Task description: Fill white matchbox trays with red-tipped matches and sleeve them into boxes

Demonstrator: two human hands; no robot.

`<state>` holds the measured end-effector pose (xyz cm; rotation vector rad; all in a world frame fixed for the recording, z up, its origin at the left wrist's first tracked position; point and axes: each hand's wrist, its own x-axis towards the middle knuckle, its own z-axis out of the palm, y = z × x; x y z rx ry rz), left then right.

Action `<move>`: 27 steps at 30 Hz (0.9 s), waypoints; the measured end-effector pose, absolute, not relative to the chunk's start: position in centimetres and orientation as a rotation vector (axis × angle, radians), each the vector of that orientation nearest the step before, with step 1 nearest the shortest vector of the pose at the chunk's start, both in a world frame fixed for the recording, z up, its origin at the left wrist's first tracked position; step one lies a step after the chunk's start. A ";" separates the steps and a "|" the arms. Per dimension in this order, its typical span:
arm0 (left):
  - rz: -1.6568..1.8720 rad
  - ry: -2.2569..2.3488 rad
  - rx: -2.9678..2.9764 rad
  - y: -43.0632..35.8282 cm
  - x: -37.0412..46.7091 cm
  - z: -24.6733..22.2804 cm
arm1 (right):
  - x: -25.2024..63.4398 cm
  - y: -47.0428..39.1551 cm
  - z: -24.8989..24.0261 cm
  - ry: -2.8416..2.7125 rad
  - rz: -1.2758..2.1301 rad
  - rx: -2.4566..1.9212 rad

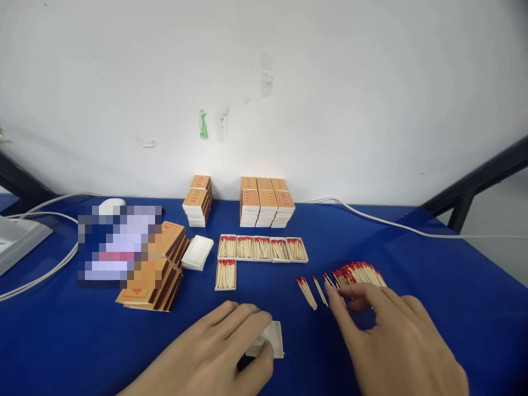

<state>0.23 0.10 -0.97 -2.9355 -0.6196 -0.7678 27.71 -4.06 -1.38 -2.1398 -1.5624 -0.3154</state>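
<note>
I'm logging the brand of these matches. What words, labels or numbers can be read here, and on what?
No text reads clearly.
Stacked matchboxes: red print on the orange tops, too small and blurred to read.
Flat sleeves pile: red marks, unreadable.
Pixelated patch: obscured.
White tray under the left hand: no print visible.

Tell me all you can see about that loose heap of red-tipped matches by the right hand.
The loose heap of red-tipped wooden matches lies flat on the blue tablecloth, right of the row of filled white trays. Pale sticks fan out, red heads mostly pointing left and up. A few strays lie apart to its left. The right hand reaches its near edge with its fingertips.
</note>
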 end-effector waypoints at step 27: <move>-0.788 -0.606 -2.889 0.3 0.5 -2.2 | 29.7 -3.8 -0.6 -1.495 -0.018 -2.202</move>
